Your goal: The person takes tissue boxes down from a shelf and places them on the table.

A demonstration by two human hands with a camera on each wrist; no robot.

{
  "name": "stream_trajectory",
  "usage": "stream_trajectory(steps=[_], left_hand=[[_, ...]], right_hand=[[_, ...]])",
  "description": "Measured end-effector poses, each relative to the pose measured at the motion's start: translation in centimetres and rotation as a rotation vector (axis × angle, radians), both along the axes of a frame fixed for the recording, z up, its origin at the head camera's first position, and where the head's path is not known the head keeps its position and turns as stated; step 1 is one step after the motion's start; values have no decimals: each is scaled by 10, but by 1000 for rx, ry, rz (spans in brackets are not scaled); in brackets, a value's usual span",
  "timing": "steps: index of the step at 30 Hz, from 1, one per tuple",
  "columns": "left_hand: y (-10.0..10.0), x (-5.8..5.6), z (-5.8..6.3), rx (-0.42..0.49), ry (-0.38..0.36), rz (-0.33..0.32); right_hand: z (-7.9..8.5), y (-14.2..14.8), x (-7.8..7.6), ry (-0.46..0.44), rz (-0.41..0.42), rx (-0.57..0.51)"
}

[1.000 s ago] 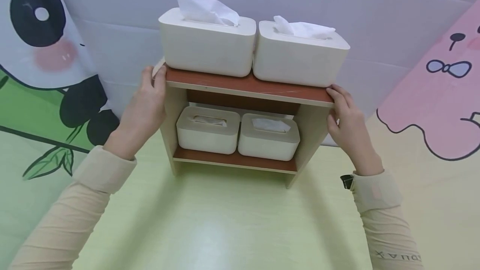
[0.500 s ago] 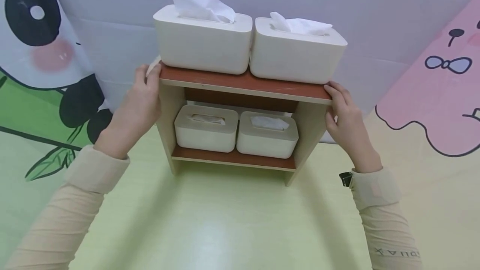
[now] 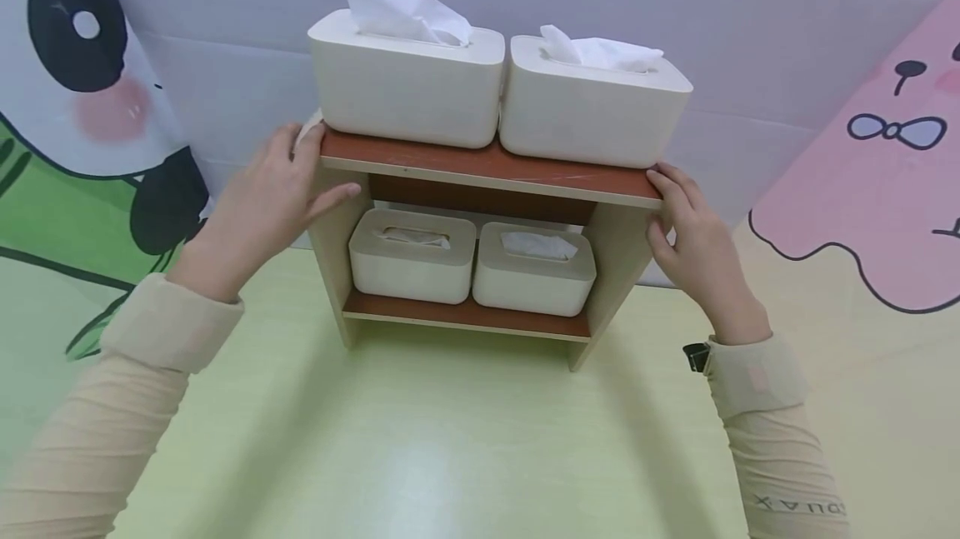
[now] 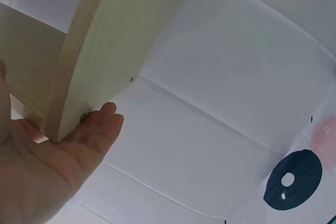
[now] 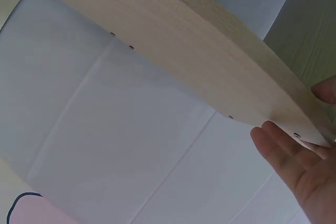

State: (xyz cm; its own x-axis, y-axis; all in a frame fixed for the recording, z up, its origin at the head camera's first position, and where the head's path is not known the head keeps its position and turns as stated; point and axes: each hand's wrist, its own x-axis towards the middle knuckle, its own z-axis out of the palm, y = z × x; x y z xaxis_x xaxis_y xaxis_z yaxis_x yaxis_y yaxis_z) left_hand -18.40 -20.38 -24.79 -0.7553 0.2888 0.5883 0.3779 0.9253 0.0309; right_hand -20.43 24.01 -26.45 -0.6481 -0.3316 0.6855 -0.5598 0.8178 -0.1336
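A small two-tier wooden shelf (image 3: 491,175) with red-brown boards and pale side panels stands on a light green surface. Two white tissue boxes sit on its top board, the left one (image 3: 408,93) and the right one (image 3: 592,110), each with a tissue sticking out. On the lower board are two more, a left box (image 3: 412,264) and a right box (image 3: 534,276). My left hand (image 3: 258,210) rests its fingers on the top left corner, thumb stretched out in front of the side panel (image 4: 110,51). My right hand (image 3: 701,252) holds the top right corner, fingers and thumb around the panel (image 5: 220,56).
Behind the shelf is a pale wall covering (image 3: 757,47) with fold lines. A panda picture (image 3: 112,72) is at the left and a pink cartoon figure (image 3: 847,214) at the right. The light green surface (image 3: 450,431) extends in front of the shelf.
My left thumb has come out from behind the hand and now points right, off the shelf's edge; the left wrist has shifted left. The view moved slightly; the right hand keeps its place.
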Motion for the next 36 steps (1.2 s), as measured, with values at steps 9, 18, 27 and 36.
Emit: stream_trajectory(steps=[9, 18, 27, 36], left_hand=[[-3, -5, 11, -96, -77, 66], [-6, -13, 12, -175, -37, 97], [-7, -17, 12, -193, -13, 86], [-8, -19, 9, -180, 1, 73]], right_hand=[[7, 2, 7, 59, -39, 95], [28, -1, 17, 147, -50, 90], [61, -6, 15, 150, -56, 71], [95, -18, 4, 98, -62, 101]])
